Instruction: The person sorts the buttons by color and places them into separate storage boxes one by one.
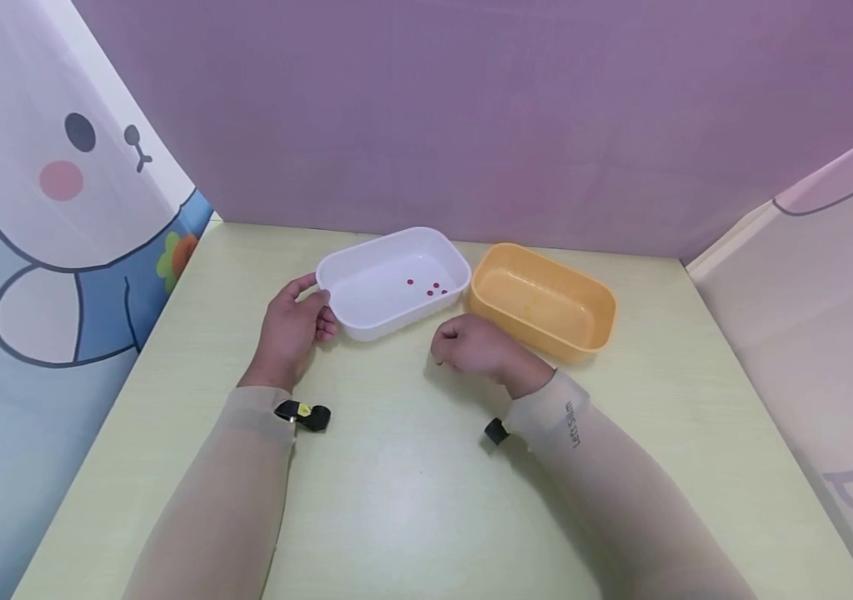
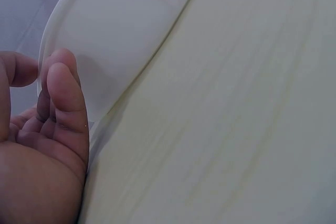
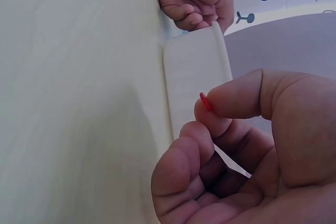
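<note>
My left hand [image 1: 293, 325] grips the left end of a white plastic tray [image 1: 366, 321], thumb and fingers on either side of its rim. In the left wrist view, the curled fingers [image 2: 68, 98] lie against the tray's outer wall. Several small red discs [image 1: 431, 292] lie at the right end inside the white tray. My right hand [image 1: 475, 343] is just in front of the gap between the two trays. Between its thumb and index fingertip it pinches a thin red disc [image 3: 205, 102], seen edge-on in the right wrist view; the head view hides it.
An orange tray [image 1: 599, 329] stands right of the white one, their ends close together. A few tiny yellowish bits [image 1: 529, 310] show on its floor. The pale wooden table [image 1: 396, 467] backs onto a purple cloth [image 1: 471, 125], with printed cloths at both sides.
</note>
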The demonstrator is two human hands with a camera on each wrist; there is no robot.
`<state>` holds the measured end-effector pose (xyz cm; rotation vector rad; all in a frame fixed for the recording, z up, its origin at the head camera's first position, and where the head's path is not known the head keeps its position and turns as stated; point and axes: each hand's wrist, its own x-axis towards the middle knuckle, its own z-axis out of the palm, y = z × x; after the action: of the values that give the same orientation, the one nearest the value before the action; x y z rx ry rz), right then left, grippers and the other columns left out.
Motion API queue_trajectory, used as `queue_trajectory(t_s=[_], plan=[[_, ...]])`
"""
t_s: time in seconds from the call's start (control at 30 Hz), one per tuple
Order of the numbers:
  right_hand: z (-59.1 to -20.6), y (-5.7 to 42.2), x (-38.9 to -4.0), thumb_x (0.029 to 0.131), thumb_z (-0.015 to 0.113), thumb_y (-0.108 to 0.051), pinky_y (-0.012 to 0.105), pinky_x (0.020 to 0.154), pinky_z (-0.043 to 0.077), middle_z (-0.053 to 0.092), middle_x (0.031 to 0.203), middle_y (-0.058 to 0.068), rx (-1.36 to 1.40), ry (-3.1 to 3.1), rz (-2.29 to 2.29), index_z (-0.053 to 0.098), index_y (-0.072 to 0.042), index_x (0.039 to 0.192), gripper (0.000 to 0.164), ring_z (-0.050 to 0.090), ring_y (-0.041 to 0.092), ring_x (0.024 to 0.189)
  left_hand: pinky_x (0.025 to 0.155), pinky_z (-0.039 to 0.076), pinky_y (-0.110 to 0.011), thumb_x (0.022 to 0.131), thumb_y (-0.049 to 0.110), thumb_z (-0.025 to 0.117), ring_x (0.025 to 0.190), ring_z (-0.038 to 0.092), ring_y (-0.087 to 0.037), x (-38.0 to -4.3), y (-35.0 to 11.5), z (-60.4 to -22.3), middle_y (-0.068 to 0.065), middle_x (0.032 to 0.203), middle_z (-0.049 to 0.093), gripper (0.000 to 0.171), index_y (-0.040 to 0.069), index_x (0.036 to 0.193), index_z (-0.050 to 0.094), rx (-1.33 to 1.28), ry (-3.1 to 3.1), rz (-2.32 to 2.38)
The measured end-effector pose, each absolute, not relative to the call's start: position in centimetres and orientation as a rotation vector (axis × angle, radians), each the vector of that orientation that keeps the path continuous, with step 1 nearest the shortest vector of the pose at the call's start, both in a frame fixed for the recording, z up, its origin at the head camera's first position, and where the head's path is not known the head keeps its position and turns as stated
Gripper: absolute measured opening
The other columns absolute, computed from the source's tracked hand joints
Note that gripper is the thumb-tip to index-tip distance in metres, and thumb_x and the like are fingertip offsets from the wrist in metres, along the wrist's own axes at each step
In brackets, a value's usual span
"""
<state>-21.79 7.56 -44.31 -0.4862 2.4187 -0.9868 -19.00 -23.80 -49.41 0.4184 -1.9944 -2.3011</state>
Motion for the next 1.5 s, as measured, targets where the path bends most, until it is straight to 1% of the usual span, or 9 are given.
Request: queue_trajectory(t_s=[0.3,0.47,0.6,0.8,0.93,1.13,1.27,1.37,1.5], plan=[[-43.0,7.6,-22.3,0.1,0.064,-0.015,0.031,0.063,0.041,0.061,0.074,0.0,-0.497,2.399,-1.033,0.073,-0.014,0.085,0.018,0.054,0.02,0.07,0.064,0.063,-0.026,0.116,0.025,0.063,0.069,0.069,-0.016,-19.2,-23.8,-49.6,-0.004,0.088,0.071,0.05,0.017,0.164,0.054,0.431,-2.004,-2.282],[-42.0,7.6,-22.7,0.098,0.063,-0.013,0.031,0.064,0.043,0.064,0.08,0.001,-0.51,2.405,-1.078,0.069,-0.013,0.08,0.019,0.058,0.022,0.074,0.063,0.063,-0.026,0.115,0.024,0.064,0.068,0.069,-0.015,-19.3,-23.7,-49.7,-0.004,0.086,0.071,0.048,0.017,0.162,0.055,0.434,-1.993,-2.287],[-40.9,7.6,-23.2,0.096,0.062,-0.012,0.032,0.068,0.048,0.066,0.082,0.001,-0.523,2.41,-1.113,0.062,-0.014,0.074,0.022,0.06,0.023,0.077,0.063,0.063,-0.026,0.115,0.024,0.064,0.068,0.069,-0.015,-19.3,-23.7,-49.6,-0.005,0.087,0.071,0.05,0.016,0.163,0.054,0.429,-1.994,-2.295],[-39.7,7.8,-24.0,0.094,0.059,-0.013,0.035,0.073,0.05,0.058,0.074,0.0,-0.493,2.409,-1.147,0.051,-0.015,0.068,0.028,0.058,0.022,0.076,0.066,0.065,-0.026,0.116,0.026,0.063,0.072,0.07,-0.015,-19.1,-23.7,-49.5,-0.007,0.093,0.07,0.051,0.018,0.165,0.053,0.443,-2.032,-2.285],[-38.8,7.8,-24.6,0.093,0.06,-0.012,0.037,0.077,0.052,0.059,0.075,0.001,-0.474,2.413,-1.161,0.055,-0.013,0.069,0.024,0.058,0.023,0.077,0.067,0.065,-0.027,0.116,0.026,0.063,0.073,0.07,-0.016,-19.0,-23.7,-49.4,-0.007,0.093,0.071,0.052,0.018,0.166,0.052,0.441,-2.041,-2.285],[-37.6,7.4,-25.6,0.092,0.06,-0.011,0.033,0.078,0.056,0.066,0.084,0.003,-0.42,2.428,-1.184,0.062,-0.013,0.072,0.021,0.06,0.023,0.08,0.067,0.065,-0.027,0.116,0.026,0.063,0.072,0.07,-0.016,-19.1,-23.8,-49.5,-0.007,0.092,0.071,0.053,0.018,0.166,0.051,0.431,-2.03,-2.29],[-37.0,7.1,-26.2,0.096,0.06,-0.012,0.042,0.085,0.061,0.068,0.089,0.005,-0.396,2.423,-1.205,0.066,-0.01,0.077,0.02,0.06,0.024,0.082,0.066,0.065,-0.027,0.115,0.025,0.063,0.072,0.07,-0.016,-19.1,-23.9,-49.6,-0.006,0.092,0.071,0.053,0.018,0.166,0.051,0.426,-2.02,-2.295],[-36.9,6.9,-26.9,0.099,0.061,-0.012,0.049,0.091,0.062,0.065,0.086,0.005,-0.357,2.405,-1.249,0.07,-0.007,0.082,0.019,0.06,0.026,0.084,0.065,0.064,-0.027,0.115,0.025,0.063,0.071,0.07,-0.016,-19.1,-23.9,-49.6,-0.005,0.091,0.071,0.052,0.017,0.166,0.052,0.426,-2.01,-2.298],[-36.8,6.6,-27.6,0.1,0.064,-0.011,0.048,0.091,0.06,0.057,0.078,0.004,-0.293,2.402,-1.289,0.068,-0.006,0.084,0.018,0.058,0.027,0.084,0.066,0.064,-0.027,0.116,0.025,0.063,0.07,0.069,-0.015,-19.1,-23.9,-49.4,-0.003,0.088,0.071,0.051,0.018,0.165,0.052,0.429,-2.018,-2.29]])
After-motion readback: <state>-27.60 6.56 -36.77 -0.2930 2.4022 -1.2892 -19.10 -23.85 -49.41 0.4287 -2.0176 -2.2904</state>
